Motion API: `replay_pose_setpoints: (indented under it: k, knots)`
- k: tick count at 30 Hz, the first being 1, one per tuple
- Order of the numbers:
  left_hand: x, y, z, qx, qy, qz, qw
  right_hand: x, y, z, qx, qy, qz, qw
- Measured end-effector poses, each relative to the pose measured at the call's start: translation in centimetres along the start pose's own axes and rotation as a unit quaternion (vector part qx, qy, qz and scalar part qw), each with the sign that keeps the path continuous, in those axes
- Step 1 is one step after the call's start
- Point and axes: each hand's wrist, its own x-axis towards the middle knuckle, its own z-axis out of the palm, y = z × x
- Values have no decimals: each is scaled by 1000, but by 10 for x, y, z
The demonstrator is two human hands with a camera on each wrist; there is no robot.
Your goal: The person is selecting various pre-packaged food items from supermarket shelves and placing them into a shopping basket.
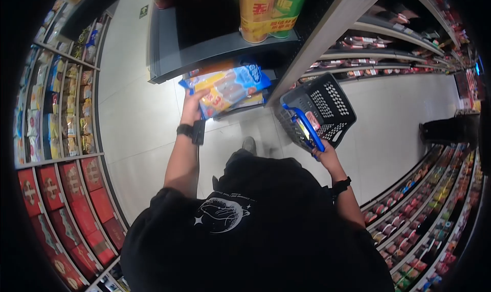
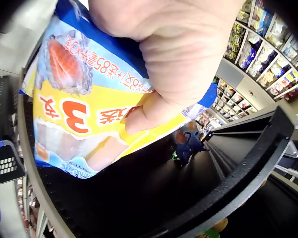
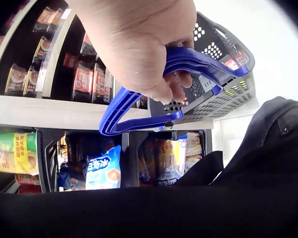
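My left hand (image 1: 191, 108) grips a blue-and-yellow bag of ice pops (image 1: 232, 89) by its near end, over the low shelf unit. In the left wrist view the thumb presses on the printed front of the bag (image 2: 74, 106), beside a large red 3. My right hand (image 1: 328, 156) holds the blue handle (image 1: 310, 128) of a dark grey shopping basket (image 1: 337, 105). From the right wrist view, the fingers (image 3: 176, 87) curl round that handle. Inside the basket lies a small red-and-white package (image 1: 311, 120).
Crisp canisters (image 1: 258, 10) stand on the dark shelf (image 1: 184, 54) ahead. Similar blue bags (image 3: 104, 171) sit in compartments below it. Stocked shelves (image 1: 71, 103) line the left, with red boxes (image 1: 87, 205) lower down. More shelves (image 1: 414, 225) run along the right, beside pale floor tiles (image 1: 388, 118).
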Motion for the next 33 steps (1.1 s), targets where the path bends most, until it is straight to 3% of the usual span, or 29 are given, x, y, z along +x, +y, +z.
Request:
replay_pose_setpoints:
  k: [1,2,4,6,7,14,15,18,22,23,26,27,30,31,33]
  knots:
    - [22,-2,-3,7,-8,5,1000,-4,-7,2,15,3,8,1000]
    - [46,3,-9,22,-51,-51,997,-6,-13,3,30,5,14,999]
    - [74,0,-3,-10,7,-51,999,-7,-19,4,63,1,31,998]
    - [104,-7,-18,28,-11,-3,1000,-4,-9,4,111,-8,18,994]
    - [118,-9,-25,5,16,-34,999,-4,-7,4,90,4,23,996]
    - [156,-42,-68,15,137,63,989,-9,-23,9,114,20,52,992]
    - [158,-52,-65,92,162,138,973,-8,-23,9,120,15,50,991]
    - [147,-48,-53,175,203,63,961,-8,-26,5,126,7,58,990]
    - [137,-46,-51,472,150,88,864,-9,-32,7,118,10,71,990]
    - [140,-48,-54,605,114,147,774,-9,-32,7,118,12,68,991]
    - [134,-60,-43,513,161,212,816,-9,-31,7,122,15,65,990]
    - [123,-45,-27,660,153,136,723,-10,-30,6,118,11,67,991]
    - [102,-74,0,511,420,70,747,-9,-31,5,107,8,72,992]
    - [108,-98,1,527,469,122,698,-9,-31,6,106,13,72,992]
    - [105,-110,7,511,452,140,717,-7,-31,7,105,16,71,992]
